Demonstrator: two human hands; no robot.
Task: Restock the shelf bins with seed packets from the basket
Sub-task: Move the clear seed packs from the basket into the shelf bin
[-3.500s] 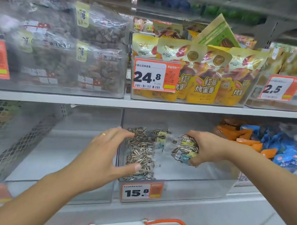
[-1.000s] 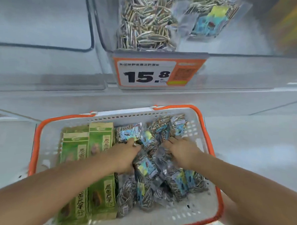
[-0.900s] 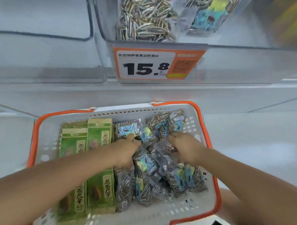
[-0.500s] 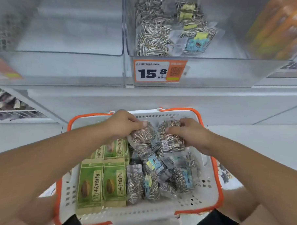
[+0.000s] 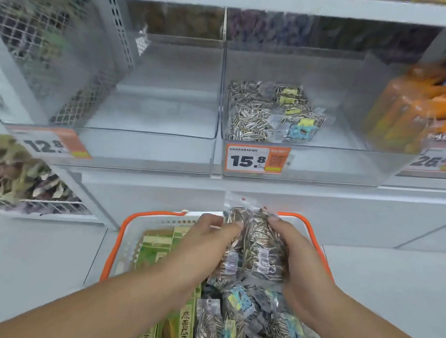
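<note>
A white basket with an orange rim (image 5: 116, 243) sits below me. It holds clear packets of striped sunflower seeds (image 5: 238, 320) and green boxes (image 5: 181, 328). My left hand (image 5: 203, 242) and my right hand (image 5: 297, 259) together grip a bundle of seed packets (image 5: 259, 249), lifted above the basket's far end. Above, a clear shelf bin (image 5: 344, 164) with a 15.8 price tag (image 5: 256, 161) holds several seed packets (image 5: 265, 112) at its left side.
To the left is a clear bin (image 5: 141, 150) with a 12.8 tag (image 5: 49, 144). Orange packets (image 5: 421, 106) fill the bin to the right. A wire rack of mixed packets (image 5: 19, 180) stands at lower left. Grey floor surrounds the basket.
Both hands left the shelf bin, went down into the basket, gathered seed packets and have lifted the bundle up toward the shelf. The view has tilted upward.
</note>
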